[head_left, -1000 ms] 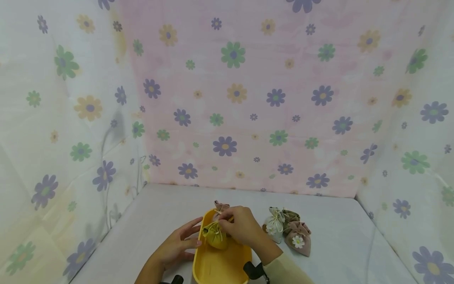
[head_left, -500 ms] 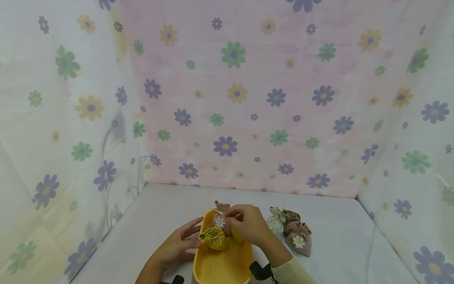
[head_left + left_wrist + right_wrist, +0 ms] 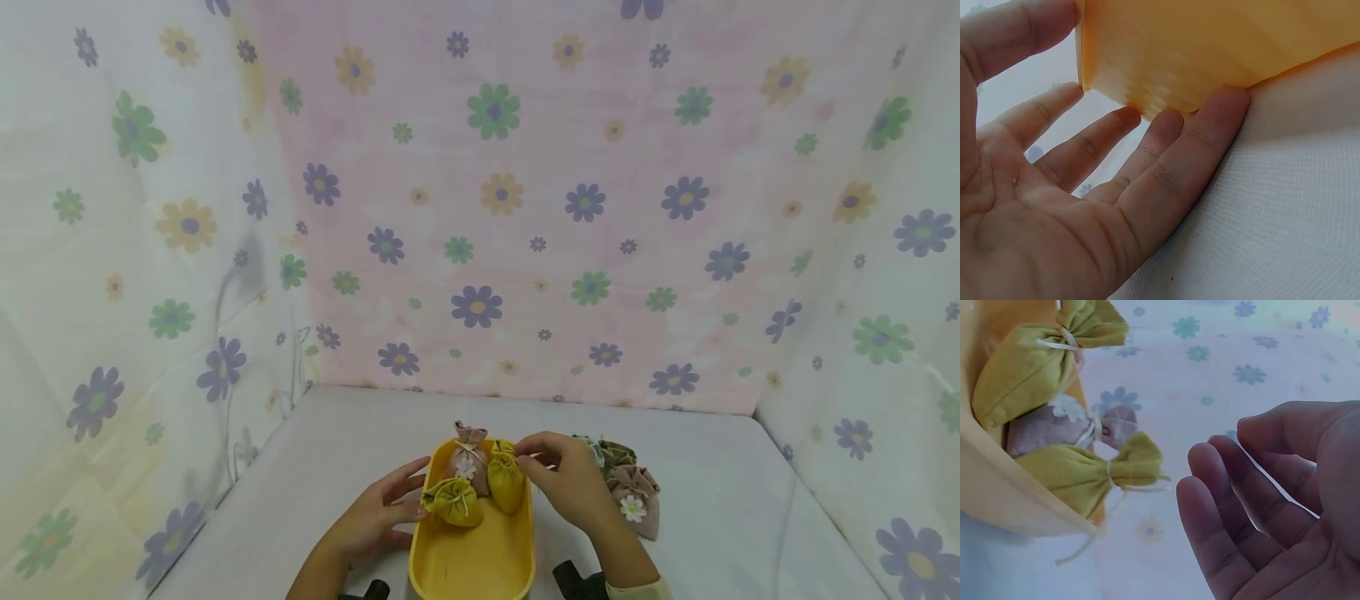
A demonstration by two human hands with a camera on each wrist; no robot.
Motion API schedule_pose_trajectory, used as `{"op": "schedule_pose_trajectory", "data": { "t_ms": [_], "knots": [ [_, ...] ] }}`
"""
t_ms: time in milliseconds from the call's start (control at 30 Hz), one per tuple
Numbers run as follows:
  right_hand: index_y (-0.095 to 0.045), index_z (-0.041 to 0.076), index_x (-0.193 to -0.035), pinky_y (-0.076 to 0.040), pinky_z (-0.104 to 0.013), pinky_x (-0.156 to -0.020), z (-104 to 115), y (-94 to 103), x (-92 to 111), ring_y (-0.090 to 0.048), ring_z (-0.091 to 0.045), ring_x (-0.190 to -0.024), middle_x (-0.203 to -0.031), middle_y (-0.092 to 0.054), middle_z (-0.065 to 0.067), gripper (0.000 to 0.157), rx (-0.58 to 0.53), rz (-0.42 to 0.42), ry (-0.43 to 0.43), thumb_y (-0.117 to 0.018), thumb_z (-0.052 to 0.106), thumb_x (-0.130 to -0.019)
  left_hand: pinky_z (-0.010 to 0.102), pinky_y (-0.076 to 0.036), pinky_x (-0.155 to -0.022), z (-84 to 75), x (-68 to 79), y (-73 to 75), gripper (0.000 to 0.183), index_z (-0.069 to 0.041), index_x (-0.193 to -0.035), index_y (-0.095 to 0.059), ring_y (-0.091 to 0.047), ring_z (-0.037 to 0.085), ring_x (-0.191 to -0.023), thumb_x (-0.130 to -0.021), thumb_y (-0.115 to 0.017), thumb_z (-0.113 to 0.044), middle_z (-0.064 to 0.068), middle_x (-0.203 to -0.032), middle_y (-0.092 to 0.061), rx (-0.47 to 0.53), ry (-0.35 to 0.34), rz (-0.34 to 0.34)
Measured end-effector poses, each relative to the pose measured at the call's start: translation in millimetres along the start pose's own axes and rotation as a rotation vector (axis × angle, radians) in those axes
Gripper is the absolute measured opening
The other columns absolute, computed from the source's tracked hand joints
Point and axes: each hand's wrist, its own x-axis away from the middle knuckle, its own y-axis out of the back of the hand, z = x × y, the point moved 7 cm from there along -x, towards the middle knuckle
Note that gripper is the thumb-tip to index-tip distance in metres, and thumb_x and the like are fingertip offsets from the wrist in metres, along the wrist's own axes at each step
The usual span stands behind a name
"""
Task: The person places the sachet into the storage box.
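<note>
A yellow plastic tray (image 3: 472, 554) stands on the table with three small drawstring pouches in its far half. One yellow-green pouch (image 3: 454, 502) leans at the left wall, another yellow-green pouch (image 3: 506, 477) at the right wall. Between and behind them is a dusky pink pouch (image 3: 467, 467) with a white flower. My left hand (image 3: 382, 512) touches the tray's left outer wall with spread, nearly straight fingers. Just right of the tray, my right hand (image 3: 564, 475) hovers with loosely bent fingers; in the right wrist view nothing lies between them, and the pouches are apart from the fingertips.
Right of the tray, partly behind my right hand, lie more pouches: a pink pouch (image 3: 636, 500) with a white flower, a dark green pouch (image 3: 617, 454) and a pale pouch (image 3: 592, 448). A pale table (image 3: 720, 500) meets flower-patterned cloth walls (image 3: 540, 217).
My right hand first let go of the left yellow-green pouch, which tipped toward the left wall, then moved right, past the second yellow-green pouch and out beyond the rim. My left hand stayed put.
</note>
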Motion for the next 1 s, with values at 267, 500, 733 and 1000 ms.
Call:
{"op": "schedule_pose_trajectory", "data": {
  "t_ms": [267, 500, 733, 1000],
  "knots": [
    [-0.077, 0.031, -0.103, -0.06, -0.023, -0.078, -5, 36.6, 9, -0.071, -0.007, -0.092, -0.103, -0.075, 0.01, 0.016, 0.025, -0.114, -0.093, -0.076, 0.018, -0.095, 0.058, -0.06, -0.091, 0.2, -0.5, 0.9, 0.084, -0.024, -0.164, -0.032, -0.046, 0.048, -0.143, -0.093, -0.077, -0.028, 0.026, -0.167, -0.027, -0.005, 0.002, -0.012],
    [-0.077, 0.024, -0.109, -0.062, -0.03, -0.084, -15, 75.7, 18, -0.072, -0.011, -0.096, -0.107, -0.076, 0.006, 0.016, 0.146, -0.199, -0.109, -0.076, 0.018, -0.094, 0.057, -0.061, -0.09, 2.2, -0.4, 0.2, 0.083, -0.022, -0.164, -0.031, -0.045, 0.049, -0.144, -0.094, -0.075, -0.028, 0.026, -0.167, -0.026, 0.014, 0.003, -0.006],
    [-0.075, 0.018, -0.116, -0.063, -0.036, -0.085, -19, 108.3, 29, -0.073, -0.021, -0.103, -0.115, -0.075, 0.0, 0.021, 0.26, -0.268, -0.086, -0.074, 0.02, -0.096, 0.055, -0.061, -0.091, 4.9, -0.6, -1.4, 0.084, -0.022, -0.164, -0.032, -0.048, 0.047, -0.142, -0.093, -0.077, -0.029, 0.026, -0.168, -0.026, 0.016, 0.006, -0.011],
    [-0.072, 0.017, -0.125, -0.061, -0.048, -0.089, -47, 129.6, 33, -0.07, -0.035, -0.114, -0.13, -0.07, -0.014, 0.031, 0.318, -0.193, -0.232, -0.071, 0.029, -0.097, 0.055, -0.061, -0.091, 3.8, -0.1, 1.2, 0.084, -0.022, -0.164, -0.033, -0.047, 0.046, -0.143, -0.092, -0.077, -0.028, 0.025, -0.168, -0.026, 0.024, 0.0, -0.015]
  ]
}}
